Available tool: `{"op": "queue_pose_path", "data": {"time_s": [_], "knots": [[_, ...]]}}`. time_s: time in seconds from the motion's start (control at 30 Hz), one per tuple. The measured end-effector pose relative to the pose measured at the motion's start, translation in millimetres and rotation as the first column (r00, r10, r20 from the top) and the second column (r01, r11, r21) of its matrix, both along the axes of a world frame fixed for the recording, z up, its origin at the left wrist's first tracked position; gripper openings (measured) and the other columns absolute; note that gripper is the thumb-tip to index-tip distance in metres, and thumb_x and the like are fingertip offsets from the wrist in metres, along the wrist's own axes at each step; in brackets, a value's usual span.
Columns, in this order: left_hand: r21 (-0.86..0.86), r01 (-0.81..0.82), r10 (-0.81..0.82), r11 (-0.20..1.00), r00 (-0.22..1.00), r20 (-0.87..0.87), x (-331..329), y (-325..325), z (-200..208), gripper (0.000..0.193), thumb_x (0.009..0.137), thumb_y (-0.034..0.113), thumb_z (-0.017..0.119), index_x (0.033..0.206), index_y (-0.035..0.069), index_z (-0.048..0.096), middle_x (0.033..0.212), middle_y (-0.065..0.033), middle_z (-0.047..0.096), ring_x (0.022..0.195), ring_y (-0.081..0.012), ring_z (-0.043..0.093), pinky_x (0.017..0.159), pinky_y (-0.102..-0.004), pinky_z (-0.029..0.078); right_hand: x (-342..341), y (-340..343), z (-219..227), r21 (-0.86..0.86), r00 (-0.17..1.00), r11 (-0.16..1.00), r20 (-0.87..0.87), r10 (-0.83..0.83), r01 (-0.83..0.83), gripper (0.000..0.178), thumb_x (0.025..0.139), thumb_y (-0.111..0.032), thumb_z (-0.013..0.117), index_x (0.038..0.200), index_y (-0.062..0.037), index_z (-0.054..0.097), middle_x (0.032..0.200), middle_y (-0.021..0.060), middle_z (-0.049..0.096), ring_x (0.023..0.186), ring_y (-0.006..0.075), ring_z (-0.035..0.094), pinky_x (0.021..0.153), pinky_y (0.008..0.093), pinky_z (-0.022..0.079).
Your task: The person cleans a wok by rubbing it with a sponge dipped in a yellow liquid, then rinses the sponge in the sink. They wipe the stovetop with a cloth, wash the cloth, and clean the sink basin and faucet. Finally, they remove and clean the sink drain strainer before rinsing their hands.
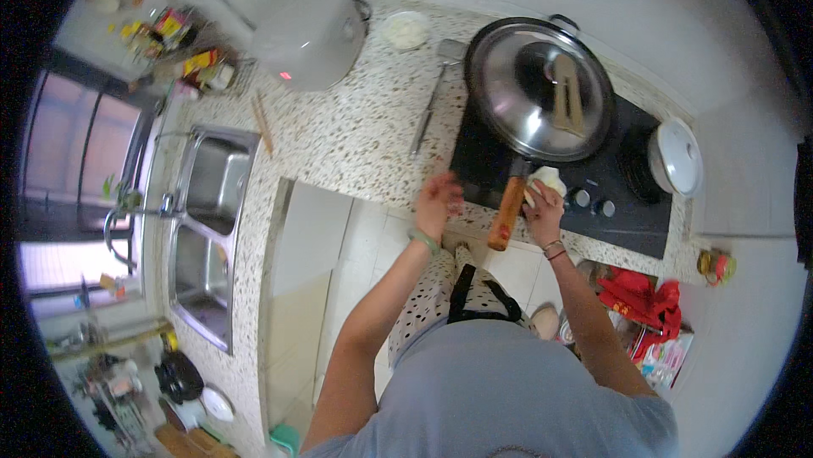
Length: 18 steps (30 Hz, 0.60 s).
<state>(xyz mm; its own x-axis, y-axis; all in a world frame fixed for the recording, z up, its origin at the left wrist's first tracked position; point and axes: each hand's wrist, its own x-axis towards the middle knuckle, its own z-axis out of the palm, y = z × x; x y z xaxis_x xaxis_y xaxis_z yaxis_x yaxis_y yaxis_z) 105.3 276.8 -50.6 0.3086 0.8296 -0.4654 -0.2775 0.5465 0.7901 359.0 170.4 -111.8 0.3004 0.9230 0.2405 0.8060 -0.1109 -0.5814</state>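
My right hand is closed on a crumpled white cloth, which lies against the front of the black cooktop, just right of the wok's wooden handle. The wok sits on the cooktop under a shiny domed lid. Across the lid rests a pair of wooden tongs. My left hand hovers by the counter's front edge, left of the wok handle; its fingers look loosely apart, somewhat blurred, with nothing visible in them.
A metal spatula lies left of the wok. Behind it are a plate of pale food and a rice cooker. A white-lidded pot stands at right. The double sink is at left, near chopsticks.
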Motion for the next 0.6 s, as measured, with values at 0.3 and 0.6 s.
{"op": "queue_pose_path", "data": {"time_s": [0.3,0.6], "knots": [[-0.252,-0.095,0.055,0.963,0.985,-0.161,-63.7,-58.7,-27.0,0.05,0.093,0.045,0.051,0.129,0.011,0.044,0.114,-0.0073,0.057,0.099,-0.0207,0.058,0.078,-0.0351,0.051,-151.6,68.5,-8.5,-0.018,0.955,0.955,-0.011,0.297,-0.297,0.026,0.09,-0.014,0.053,0.113,-0.0083,0.064,0.112,0.0052,0.06,0.106,0.0181,0.052,0.093,0.0328,0.04],[-0.006,-0.481,0.481,0.877,0.877,-0.001,-255.7,-7.2,-9.1,0.033,0.087,0.018,0.067,0.116,0.005,0.059,0.114,-0.0061,0.061,0.098,-0.0137,0.057,0.086,-0.0267,0.046,-350.0,116.6,69.2,-0.12,0.739,0.865,-0.584,0.335,-0.487,0.023,0.093,-0.015,0.05,0.109,-0.0046,0.062,0.088,0.0013,0.062,0.077,0.0122,0.055,0.072,0.0267,0.045]]}}
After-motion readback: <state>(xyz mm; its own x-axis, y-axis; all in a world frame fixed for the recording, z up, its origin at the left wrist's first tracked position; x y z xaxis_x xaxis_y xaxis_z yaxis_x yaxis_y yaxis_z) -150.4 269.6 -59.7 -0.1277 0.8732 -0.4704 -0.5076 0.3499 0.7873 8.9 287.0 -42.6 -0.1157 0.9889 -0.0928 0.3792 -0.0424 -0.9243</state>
